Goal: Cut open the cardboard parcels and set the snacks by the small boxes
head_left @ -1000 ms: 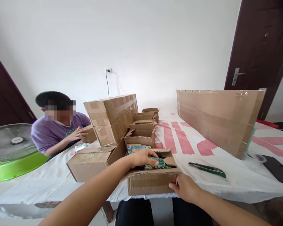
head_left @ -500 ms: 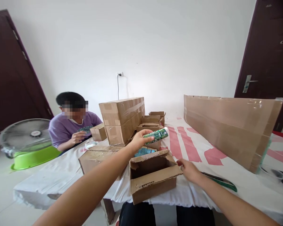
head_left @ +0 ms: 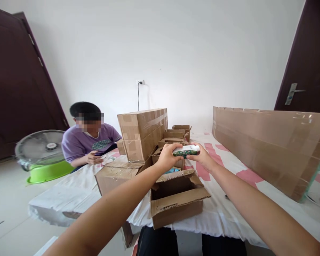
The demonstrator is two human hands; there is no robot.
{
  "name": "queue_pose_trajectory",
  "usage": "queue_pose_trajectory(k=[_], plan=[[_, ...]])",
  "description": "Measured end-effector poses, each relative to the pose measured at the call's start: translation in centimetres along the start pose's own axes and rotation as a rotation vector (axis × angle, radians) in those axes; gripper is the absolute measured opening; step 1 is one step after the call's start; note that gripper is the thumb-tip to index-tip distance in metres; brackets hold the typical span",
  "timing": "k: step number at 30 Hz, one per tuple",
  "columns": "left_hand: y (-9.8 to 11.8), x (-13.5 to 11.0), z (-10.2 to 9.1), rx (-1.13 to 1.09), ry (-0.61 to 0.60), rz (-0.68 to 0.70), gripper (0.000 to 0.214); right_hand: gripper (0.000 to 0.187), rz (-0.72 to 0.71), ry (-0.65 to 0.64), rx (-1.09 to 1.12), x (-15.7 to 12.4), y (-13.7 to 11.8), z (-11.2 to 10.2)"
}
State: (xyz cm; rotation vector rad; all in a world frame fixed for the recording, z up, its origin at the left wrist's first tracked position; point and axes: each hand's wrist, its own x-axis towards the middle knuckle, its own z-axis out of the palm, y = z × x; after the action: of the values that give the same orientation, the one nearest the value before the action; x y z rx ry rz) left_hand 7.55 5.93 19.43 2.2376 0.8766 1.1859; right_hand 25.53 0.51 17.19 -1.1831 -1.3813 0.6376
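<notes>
Both my hands hold a small green and white tube-shaped packet (head_left: 186, 150) up above the table. My left hand (head_left: 167, 156) grips its left end and my right hand (head_left: 203, 156) grips its right end, fingers closed. Below them an open cardboard box (head_left: 176, 199) sits at the near table edge, flaps spread, its inside dark. More small open boxes (head_left: 173, 137) line up behind it.
A stack of two taped cartons (head_left: 142, 133) and a flat carton (head_left: 120, 176) lie left of the open box. A long cardboard box (head_left: 269, 142) runs along the right. A person in a purple shirt (head_left: 89, 140) sits at the far left beside a fan (head_left: 40, 147) in a green basin.
My left hand lifted the green packet out of the open box and raised it. My right hand left the box's front and rose to grip the packet's other end.
</notes>
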Motion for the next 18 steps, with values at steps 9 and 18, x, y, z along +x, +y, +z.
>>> queue_pose_trajectory(k=[9,18], plan=[[5.8,-13.1,-1.7,0.142,-0.216,0.808,0.029,0.063,0.116,0.119,0.32,-9.6,3.3,-7.9],[-6.0,-16.3,6.2,0.57,-0.68,0.822,0.046,0.036,0.327,0.37,0.487,-17.0,10.1,-7.7]])
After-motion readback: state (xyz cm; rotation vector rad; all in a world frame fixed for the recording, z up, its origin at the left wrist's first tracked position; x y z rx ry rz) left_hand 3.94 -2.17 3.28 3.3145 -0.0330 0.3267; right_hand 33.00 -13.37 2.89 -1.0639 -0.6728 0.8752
